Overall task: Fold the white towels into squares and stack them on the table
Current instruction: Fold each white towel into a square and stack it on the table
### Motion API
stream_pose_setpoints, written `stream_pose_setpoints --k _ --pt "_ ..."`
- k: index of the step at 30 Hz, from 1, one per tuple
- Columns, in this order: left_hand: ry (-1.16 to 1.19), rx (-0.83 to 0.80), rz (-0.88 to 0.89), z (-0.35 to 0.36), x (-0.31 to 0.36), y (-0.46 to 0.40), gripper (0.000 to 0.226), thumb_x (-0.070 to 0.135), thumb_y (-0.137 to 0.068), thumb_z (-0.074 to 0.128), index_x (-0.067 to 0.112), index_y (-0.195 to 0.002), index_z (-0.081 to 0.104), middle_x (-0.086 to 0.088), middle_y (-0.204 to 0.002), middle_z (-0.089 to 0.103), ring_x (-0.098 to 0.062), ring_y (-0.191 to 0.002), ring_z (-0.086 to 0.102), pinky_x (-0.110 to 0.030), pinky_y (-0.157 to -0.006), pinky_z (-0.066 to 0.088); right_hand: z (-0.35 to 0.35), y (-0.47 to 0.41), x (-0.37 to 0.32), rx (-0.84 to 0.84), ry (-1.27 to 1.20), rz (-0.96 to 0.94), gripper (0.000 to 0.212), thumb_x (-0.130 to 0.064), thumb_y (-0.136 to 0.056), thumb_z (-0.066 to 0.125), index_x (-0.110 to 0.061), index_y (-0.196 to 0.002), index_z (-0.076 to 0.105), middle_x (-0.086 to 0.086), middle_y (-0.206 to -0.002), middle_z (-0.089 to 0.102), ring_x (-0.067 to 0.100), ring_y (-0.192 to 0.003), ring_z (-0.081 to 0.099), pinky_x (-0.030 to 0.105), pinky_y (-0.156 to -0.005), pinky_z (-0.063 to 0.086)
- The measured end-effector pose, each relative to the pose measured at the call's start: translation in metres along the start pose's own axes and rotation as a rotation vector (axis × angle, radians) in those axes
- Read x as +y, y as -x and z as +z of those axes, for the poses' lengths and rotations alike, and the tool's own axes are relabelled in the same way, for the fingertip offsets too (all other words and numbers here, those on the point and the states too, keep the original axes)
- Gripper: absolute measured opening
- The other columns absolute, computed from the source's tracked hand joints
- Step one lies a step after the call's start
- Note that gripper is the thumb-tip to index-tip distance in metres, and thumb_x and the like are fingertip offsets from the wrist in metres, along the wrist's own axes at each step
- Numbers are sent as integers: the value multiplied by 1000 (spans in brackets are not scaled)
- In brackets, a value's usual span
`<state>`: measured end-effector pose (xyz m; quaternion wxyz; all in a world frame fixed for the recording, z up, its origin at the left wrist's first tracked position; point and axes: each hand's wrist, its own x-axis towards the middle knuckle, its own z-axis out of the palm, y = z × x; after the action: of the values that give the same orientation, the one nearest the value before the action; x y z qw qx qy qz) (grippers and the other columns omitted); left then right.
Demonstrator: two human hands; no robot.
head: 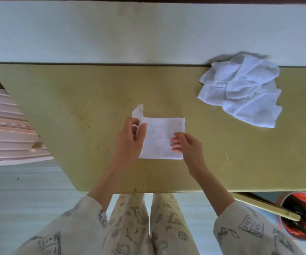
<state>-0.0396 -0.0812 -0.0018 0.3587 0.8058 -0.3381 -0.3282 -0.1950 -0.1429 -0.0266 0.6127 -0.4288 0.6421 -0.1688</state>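
Observation:
A white towel lies folded into a rough square at the middle of the yellowish table. My left hand pinches its left edge, and a corner flap sticks up above my fingers. My right hand rests its fingertips flat on the towel's right side, pressing it down. A loose heap of unfolded white towels sits at the table's far right, against the back edge.
A pale wall runs behind the table. A pink ribbed plastic item stands off the table's left end. A red-lined bin sits on the floor at the lower right, under the table's near edge.

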Motion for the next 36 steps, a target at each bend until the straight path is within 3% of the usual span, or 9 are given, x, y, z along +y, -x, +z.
stream_pose_setpoints --k 7,10,12,14,16,19,22,26,36 --pt "-226 -237 98 64 3 -1 17 29 -94 48 13 -101 46 11 -58 44 -7 -52 44 -26 -55 36 -7 -9 1 -30 -76 94 26 -14 -96 45 -13 -80 66 4 -77 68 15 -67 66 39 -81 54" --pt "-221 -334 109 69 2 2 20 29 -95 46 15 -109 49 14 -62 48 -11 -59 52 -26 -58 41 -8 -10 1 -37 -31 93 30 -24 -95 48 -9 -77 66 12 -80 70 26 -78 68 43 -82 56" --pt "-175 -373 108 68 0 5 20 30 -96 44 17 -109 54 15 -67 52 -4 -58 52 -21 -57 40 -7 -10 1 -30 22 76 43 -36 -90 50 3 -80 61 25 -84 65 39 -81 64 48 -81 54" --pt "-175 -310 142 63 -5 8 20 25 -97 43 16 -107 58 13 -80 58 -1 -64 52 -18 -62 39 -7 -10 1 -22 53 52 40 -36 -89 55 3 -80 60 23 -79 62 33 -75 60 42 -76 52" --pt "-246 -146 226 55 -14 10 21 17 -96 42 13 -104 61 6 -94 60 -6 -79 51 -16 -71 37 -6 -11 0 4 89 21 21 -29 -89 60 -9 -84 64 7 -75 63 16 -72 58 34 -74 51" --pt "-390 -12 346 45 -30 11 31 18 -91 36 10 -104 64 -3 -100 59 -14 -94 46 -27 -79 43 -6 -12 -1 65 189 -32 11 -25 -88 61 -14 -90 62 -10 -74 58 2 -67 53 12 -62 41" --pt "-531 -26 438 42 -41 13 34 16 -88 36 11 -109 63 -8 -116 58 -19 -110 41 -41 -87 46 -4 -13 -2 113 292 -85 9 -21 -89 57 -14 -92 62 -15 -71 54 -1 -64 50 8 -56 37" --pt "-688 -79 506 45 -47 14 36 21 -88 38 16 -119 55 -9 -137 47 -25 -132 30 -43 -98 39 -4 -13 -2 153 283 -117 9 -17 -91 52 -14 -86 58 -13 -72 53 1 -65 49 10 -57 37" --pt "-809 -215 498 51 -55 8 49 36 -87 34 22 -133 40 -9 -150 29 -25 -139 15 -47 -108 27 -11 -22 -3 170 278 -65 9 -16 -92 49 -10 -88 54 -8 -70 50 4 -60 45 5 -51 38"
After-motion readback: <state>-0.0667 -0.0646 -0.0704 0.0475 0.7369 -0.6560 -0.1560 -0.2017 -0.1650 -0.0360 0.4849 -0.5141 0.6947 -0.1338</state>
